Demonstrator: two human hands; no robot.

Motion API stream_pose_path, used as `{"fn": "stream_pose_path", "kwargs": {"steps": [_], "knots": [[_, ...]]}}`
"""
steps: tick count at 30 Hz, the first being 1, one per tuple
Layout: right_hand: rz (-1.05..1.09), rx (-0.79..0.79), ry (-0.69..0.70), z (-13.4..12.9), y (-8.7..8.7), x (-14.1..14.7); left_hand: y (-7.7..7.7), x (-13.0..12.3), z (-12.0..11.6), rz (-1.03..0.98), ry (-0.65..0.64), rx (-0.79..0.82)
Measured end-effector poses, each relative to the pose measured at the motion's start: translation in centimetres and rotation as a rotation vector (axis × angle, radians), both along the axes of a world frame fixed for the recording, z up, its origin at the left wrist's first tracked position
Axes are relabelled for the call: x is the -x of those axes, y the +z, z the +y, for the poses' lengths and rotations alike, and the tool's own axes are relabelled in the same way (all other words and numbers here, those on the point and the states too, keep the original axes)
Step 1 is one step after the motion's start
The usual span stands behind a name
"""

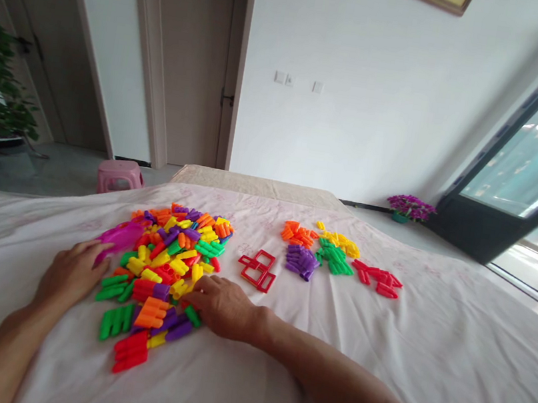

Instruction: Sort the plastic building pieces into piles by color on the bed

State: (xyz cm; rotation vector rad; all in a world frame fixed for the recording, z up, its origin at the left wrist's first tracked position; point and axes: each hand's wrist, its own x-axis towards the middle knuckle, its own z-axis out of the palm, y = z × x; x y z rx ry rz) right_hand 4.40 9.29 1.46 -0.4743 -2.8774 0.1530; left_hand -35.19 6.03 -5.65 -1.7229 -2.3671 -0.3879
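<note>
A mixed pile of bullet-shaped plastic toy blocks (171, 266) in red, orange, yellow, green and purple lies on the cloth. My left hand (74, 267) is at its left side, fingers curled on the edge of a magenta translucent plastic piece (122, 237). At the pile's right side, my right hand (223, 304) has its fingers bent together beside a yellow block (178, 290); what lies between the fingertips is hidden. Nearest to me are a joined red block (130, 352), a green one (116, 321) and an orange one (152, 313).
Right of the pile lies a red square-framed plastic piece (257, 270). Beyond it are sorted groups of orange (298, 234), purple (301, 262), green (335, 258), yellow (343, 243) and red blocks (379, 278). A pink stool (120, 175) stands past the wrinkled cloth (378, 352).
</note>
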Motion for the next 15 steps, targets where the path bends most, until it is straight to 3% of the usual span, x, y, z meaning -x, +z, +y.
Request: {"fn": "stream_pose_path", "kwargs": {"steps": [10, 15], "knots": [[0.06, 0.051, -0.127, 0.6, -0.6, -0.9, 0.3, -0.1, 0.1, 0.015, 0.016, 0.025], [0.301, 0.108, -0.389, 4.4, -0.7, -3.6, 0.2, 0.1, 0.1, -0.006, -0.011, 0.009]]}}
